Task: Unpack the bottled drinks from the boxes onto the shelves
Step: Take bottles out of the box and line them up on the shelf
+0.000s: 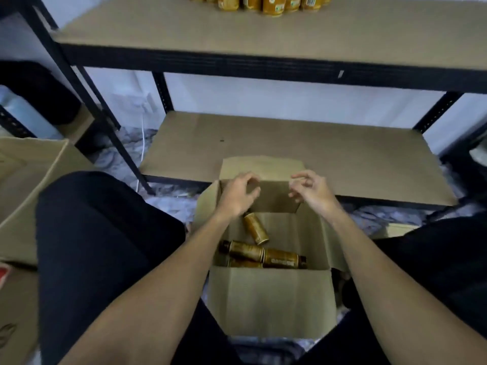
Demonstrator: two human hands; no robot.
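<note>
Bottles [283, 258] lie on their sides in the open box [271, 299], just below both grips and nearer to us. Our left grip [238, 197] and right grip [312, 192] hang side by side over the box's far flap [263, 167], fingers loosely curled, each holding nothing. Beyond the grips runs the lower shelf [290, 138]. High above them, on the upper shelf [184, 30], more bottles [271, 3] stand clustered.
</note>
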